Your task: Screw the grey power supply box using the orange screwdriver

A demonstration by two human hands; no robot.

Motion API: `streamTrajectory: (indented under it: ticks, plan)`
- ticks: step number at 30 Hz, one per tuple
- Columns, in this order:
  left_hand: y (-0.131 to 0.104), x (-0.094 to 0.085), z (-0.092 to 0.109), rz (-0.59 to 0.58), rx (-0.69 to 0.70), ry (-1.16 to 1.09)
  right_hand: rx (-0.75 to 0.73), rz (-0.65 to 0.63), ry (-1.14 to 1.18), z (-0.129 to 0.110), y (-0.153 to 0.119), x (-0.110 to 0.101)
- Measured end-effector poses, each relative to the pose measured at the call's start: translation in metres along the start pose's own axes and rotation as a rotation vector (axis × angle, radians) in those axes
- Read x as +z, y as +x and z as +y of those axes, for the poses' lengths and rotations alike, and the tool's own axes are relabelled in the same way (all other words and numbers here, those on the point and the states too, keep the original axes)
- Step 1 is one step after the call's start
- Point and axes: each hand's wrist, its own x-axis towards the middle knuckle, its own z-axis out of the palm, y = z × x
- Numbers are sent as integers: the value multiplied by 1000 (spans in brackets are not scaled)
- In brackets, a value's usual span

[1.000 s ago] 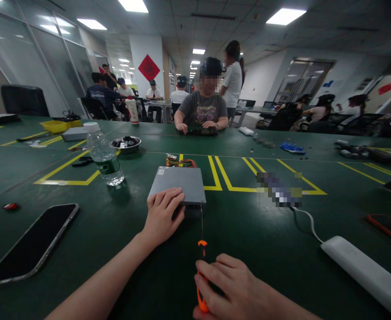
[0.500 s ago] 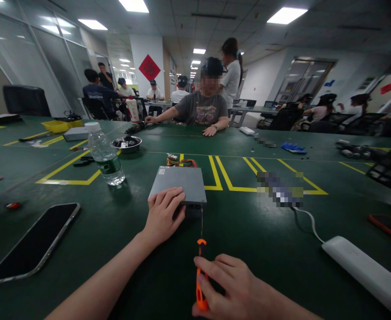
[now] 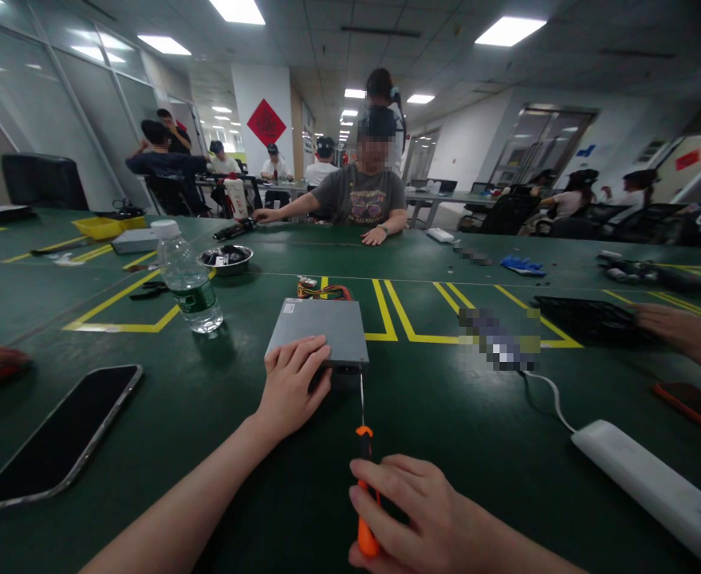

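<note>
A grey metal box (image 3: 326, 319) with a white label lies flat on the green table (image 3: 302, 510), and a bundle of coloured wires (image 3: 332, 292) comes out at its far side. My left hand (image 3: 295, 387) rests on the box's near edge, its fingers bent over the top and thumb at the front side. Pinched in the fingers of my right hand (image 3: 407, 510) is an orange and black screwdriver (image 3: 367, 530). Its thin shaft points away from me, and the tip meets the front side of the box near the right corner.
A water bottle (image 3: 187, 279), a metal bowl (image 3: 226, 259) and a phone (image 3: 63, 430) are on the left. On the right lie a white power strip (image 3: 649, 486) and a black mesh object (image 3: 589, 319) touched by another person's hand. One person sits opposite.
The screwdriver handle has turned and shifted slightly within my right hand's fingers. At the right, another person's hand has set down the black mesh object; at the left, a hand has come further in.
</note>
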Motion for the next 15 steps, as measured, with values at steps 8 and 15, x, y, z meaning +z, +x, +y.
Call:
streamTrajectory:
  ticks: [8,15]
  plan:
    - [1,-2,1,2,-3,-1,-71,16,108,0,7,9]
    - [1,-1,1,-7,-9,-6,-31,-2,76,1,11,10]
